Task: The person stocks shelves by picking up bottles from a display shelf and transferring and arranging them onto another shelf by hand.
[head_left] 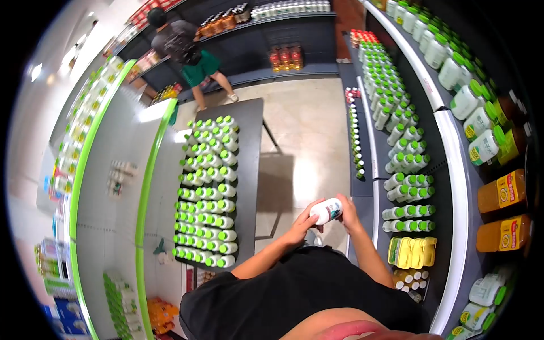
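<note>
A small white bottle (327, 211) with a printed label lies tilted between my two hands, in front of my body. My left hand (304, 224) has its fingers closed around the left end. My right hand (348, 214) grips the other end, so part of the bottle is hidden behind the fingers. The small print on its label is too fine to read. To the left, rows of white bottles with green caps (207, 192) stand on a dark table (249, 147).
On my right, a dark shelf holds green-capped bottles (396, 107), yellow jugs (412, 252) and orange bottles (502, 233). A green-edged shelf (148, 187) rises left of the table. Another person (182, 48) stands by the back shelf (306, 34), near red-capped bottles (286, 59).
</note>
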The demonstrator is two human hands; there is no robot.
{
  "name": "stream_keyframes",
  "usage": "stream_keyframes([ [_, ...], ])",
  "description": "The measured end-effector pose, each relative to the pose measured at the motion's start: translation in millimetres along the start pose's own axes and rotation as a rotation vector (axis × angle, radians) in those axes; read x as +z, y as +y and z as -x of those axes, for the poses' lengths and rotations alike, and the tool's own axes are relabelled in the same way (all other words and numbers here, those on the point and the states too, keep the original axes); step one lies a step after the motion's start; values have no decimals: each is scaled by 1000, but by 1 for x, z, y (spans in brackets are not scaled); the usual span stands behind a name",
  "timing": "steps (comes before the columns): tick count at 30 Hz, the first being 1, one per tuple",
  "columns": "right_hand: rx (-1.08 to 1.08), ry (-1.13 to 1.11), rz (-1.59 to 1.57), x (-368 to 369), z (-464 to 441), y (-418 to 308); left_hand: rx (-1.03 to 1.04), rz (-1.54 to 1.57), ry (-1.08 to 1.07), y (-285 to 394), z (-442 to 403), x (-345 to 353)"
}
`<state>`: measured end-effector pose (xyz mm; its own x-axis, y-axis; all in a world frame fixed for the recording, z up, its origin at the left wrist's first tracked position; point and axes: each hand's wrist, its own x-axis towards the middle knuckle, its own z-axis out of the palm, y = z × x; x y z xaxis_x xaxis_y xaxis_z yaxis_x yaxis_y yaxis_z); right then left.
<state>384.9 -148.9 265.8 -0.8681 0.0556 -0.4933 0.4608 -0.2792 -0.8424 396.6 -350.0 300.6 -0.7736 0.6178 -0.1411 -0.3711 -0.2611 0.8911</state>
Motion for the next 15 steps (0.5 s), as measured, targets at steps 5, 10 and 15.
stream_keyframes([
  [5,58,67,-68,-25,-33,0,-58,-42,-55,0,-76,-31],
  [10,33,134,-175,-44,-107,-42,-10,-62,-48,8,-185,-58],
  [15,41,256,-175,-63,-188,-106,72,-56,-69,58,-310,-78],
])
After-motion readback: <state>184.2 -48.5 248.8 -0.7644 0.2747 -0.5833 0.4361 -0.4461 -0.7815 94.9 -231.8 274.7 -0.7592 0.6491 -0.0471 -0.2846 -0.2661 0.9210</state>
